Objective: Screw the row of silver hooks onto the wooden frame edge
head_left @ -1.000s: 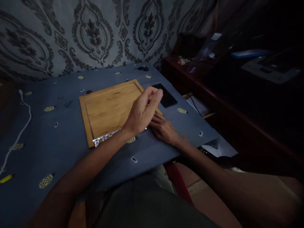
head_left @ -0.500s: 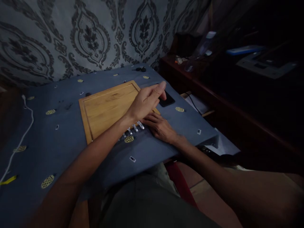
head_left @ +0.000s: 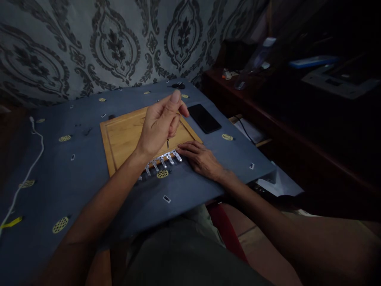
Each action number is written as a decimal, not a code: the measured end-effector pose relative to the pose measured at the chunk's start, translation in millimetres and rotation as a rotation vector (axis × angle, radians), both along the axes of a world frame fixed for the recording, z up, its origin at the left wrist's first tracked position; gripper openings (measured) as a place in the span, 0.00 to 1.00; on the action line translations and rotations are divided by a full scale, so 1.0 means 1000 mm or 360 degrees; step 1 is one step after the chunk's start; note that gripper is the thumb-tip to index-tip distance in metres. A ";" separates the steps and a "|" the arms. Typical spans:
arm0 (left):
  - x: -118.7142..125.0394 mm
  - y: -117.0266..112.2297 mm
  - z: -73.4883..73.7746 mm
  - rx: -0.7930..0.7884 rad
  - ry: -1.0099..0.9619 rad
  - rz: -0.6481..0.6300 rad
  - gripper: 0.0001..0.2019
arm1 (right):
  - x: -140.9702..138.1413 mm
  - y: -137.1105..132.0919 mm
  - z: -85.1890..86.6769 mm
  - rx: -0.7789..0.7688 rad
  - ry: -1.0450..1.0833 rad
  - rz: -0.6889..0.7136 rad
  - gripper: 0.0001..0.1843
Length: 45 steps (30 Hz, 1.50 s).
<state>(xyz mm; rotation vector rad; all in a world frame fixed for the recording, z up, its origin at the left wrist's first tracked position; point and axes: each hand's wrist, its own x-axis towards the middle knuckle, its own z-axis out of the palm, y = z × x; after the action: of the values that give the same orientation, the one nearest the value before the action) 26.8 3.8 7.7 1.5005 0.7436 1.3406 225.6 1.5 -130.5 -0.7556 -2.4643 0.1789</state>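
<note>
A wooden board (head_left: pixel 127 139) with a grooved border lies on the blue-covered table. Along its near edge runs a shiny strip of metal hooks (head_left: pixel 162 159), with several hooks pointing towards me. My left hand (head_left: pixel 160 125) is closed in a fist above the board, thumb uppermost. A thin dark rod (head_left: pixel 167 143) shows just below that fist, pointing down at the strip; whatever is inside the fingers is hidden. My right hand (head_left: pixel 201 159) lies flat with fingers stretched out, its fingertips at the strip's right end and the board's near right corner.
A black phone (head_left: pixel 205 118) lies right of the board. Dark keys (head_left: pixel 177 85) sit near the back edge. A white cable (head_left: pixel 37 159) runs down the left side. A dark wooden desk (head_left: pixel 268 107) stands right, bearing a clear bottle (head_left: pixel 256 59). Patterned wall behind.
My left hand has moved left and slightly up, away from over the phone and right hand. More of the hook strip and phone shows. My right hand has stayed in place.
</note>
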 end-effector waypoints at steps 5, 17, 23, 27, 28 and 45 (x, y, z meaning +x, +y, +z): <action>0.006 0.005 -0.014 -0.0032 -0.0136 0.0053 0.30 | 0.000 0.000 -0.001 -0.0023 0.0018 -0.0008 0.25; 0.006 0.006 -0.023 0.0055 -0.0203 0.0045 0.25 | 0.000 -0.003 0.003 -0.0030 0.0024 -0.0028 0.25; 0.009 0.008 -0.029 0.0057 -0.0145 0.0033 0.24 | 0.001 -0.004 0.004 -0.0070 0.0023 -0.0037 0.26; 0.011 0.010 -0.032 0.0034 -0.0116 0.0029 0.24 | 0.001 -0.004 0.003 -0.0036 0.0050 -0.0027 0.24; 0.012 0.011 -0.032 0.0031 -0.0110 0.0037 0.24 | 0.000 -0.004 0.003 -0.0037 0.0051 -0.0028 0.24; 0.017 0.013 -0.031 0.0018 -0.0059 -0.0005 0.26 | 0.001 -0.003 0.000 -0.0009 0.0044 -0.0042 0.24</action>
<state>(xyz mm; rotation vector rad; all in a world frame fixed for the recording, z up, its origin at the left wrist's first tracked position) 44.1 16.5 -23.2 1.4812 0.7112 1.3689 226.5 -1.5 -130.9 -0.7826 -2.4277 0.1857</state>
